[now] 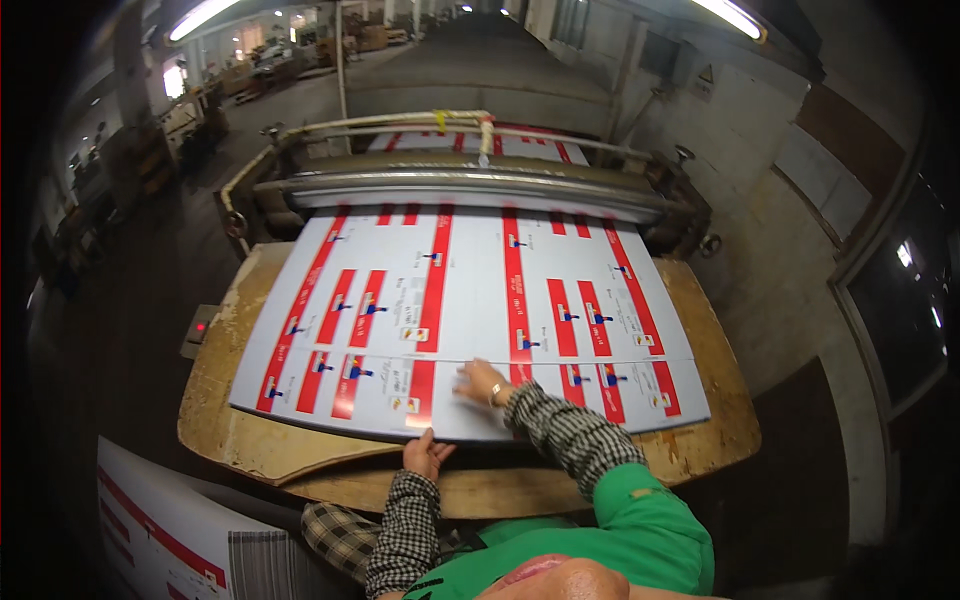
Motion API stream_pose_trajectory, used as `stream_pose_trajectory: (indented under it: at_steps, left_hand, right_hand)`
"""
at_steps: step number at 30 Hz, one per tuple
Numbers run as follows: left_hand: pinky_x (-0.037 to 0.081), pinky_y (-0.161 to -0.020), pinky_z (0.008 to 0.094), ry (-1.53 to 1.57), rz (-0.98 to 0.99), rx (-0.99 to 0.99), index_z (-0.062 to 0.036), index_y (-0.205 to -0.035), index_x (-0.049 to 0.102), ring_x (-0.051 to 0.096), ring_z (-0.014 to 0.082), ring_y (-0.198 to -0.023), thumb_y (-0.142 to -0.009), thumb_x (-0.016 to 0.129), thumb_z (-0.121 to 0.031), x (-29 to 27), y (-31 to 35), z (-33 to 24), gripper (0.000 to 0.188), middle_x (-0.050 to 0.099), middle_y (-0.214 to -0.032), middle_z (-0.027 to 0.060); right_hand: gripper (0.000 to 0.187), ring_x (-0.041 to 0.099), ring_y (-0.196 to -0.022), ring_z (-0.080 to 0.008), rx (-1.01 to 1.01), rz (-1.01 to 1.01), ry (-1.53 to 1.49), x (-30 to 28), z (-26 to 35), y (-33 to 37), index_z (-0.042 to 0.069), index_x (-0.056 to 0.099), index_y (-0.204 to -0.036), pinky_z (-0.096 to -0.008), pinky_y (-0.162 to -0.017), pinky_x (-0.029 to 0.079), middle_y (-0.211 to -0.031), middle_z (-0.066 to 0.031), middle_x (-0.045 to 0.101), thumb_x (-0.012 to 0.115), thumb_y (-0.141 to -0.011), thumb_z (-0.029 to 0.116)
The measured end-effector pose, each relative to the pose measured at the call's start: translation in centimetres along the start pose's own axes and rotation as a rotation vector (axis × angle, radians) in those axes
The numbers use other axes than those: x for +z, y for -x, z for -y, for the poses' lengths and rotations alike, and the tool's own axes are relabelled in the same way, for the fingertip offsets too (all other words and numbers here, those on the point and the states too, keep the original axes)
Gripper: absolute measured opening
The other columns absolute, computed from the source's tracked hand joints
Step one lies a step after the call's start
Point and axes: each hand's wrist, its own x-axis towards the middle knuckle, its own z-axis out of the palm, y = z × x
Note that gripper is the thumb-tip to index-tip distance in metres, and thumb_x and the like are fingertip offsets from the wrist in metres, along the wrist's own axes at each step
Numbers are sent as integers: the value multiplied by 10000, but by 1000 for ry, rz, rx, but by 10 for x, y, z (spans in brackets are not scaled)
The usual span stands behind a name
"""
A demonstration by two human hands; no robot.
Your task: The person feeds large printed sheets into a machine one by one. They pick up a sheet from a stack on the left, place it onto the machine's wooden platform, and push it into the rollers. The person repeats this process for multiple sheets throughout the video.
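Note:
A large white printed sheet [470, 290] with red bands and small blue and red pictures lies on the wooden feed table, its far edge at the machine's rollers. A second printed sheet [390, 405] shows along the near side, a seam running across between them. At the near edge, my left hand [427, 456] pinches the second sheet, thumb on top and the other fingers partly hidden below. My right hand [482, 381], slightly blurred, rests with outstretched fingers on the sheets close to the seam.
A metal roller [470, 183] spans the machine beyond the sheets, with a pipe frame [390, 124] above it. The wooden table [725, 385] has worn, rounded edges. More printed sheets [160, 530] stand at lower left. A pale wall [760, 230] runs along the right.

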Motion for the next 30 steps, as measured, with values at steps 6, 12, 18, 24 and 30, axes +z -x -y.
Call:
stream_pose_trajectory:
  at_steps: [6, 12, 18, 24, 30]
  left_hand:
    - [543, -711, 343, 7, 2, -38, 56, -1043, 528, 641, 228, -818, -849, 538, -81, -4, 9, -10, 238, 628, -942, 144]
    - [508, -773, 364, -29, 28, -67, 39, -986, 581, 617, 222, -875, -808, 594, -59, 7, 20, -18, 203, 630, -959, 143]
    - [477, -655, 382, -118, -368, -128, 87, -852, 528, 518, 228, -657, -841, 508, -94, 15, 28, -20, 182, 573, -821, 111]
    - [494, -635, 369, -214, -295, -74, 85, -881, 499, 503, 197, -556, -846, 475, -119, -16, 3, -2, 208, 551, -774, 143]
    - [480, -815, 473, -11, -101, -20, 100, -1136, 404, 564, 324, -947, -884, 552, -209, -9, 1, 0, 425, 519, -1110, 206]
  right_hand:
    - [899, 258, -1298, -417, -200, 93, 283, 20, 42, 73, 57, 336, -1331, -546, -987, 311, -1405, -235, 269, 732, -641, 477]
    - [249, 610, -784, -349, -239, 225, 33, 1, 21, 49, 44, 598, -840, -416, -730, 491, -846, -152, 634, 613, -762, 280]
    - [137, 587, -694, -347, -353, -46, -145, -75, 63, 72, 46, 586, -836, -393, -613, 468, -739, -160, 596, 551, -819, 177]
    - [163, 573, -763, -340, -389, 43, -163, -1, 40, 76, 34, 538, -833, -391, -645, 461, -814, -151, 569, 575, -806, 191]
    - [309, 611, -924, -299, -217, 225, -114, -8, 15, 44, 35, 621, -959, -350, -815, 475, -1014, -156, 631, 616, -780, 286]
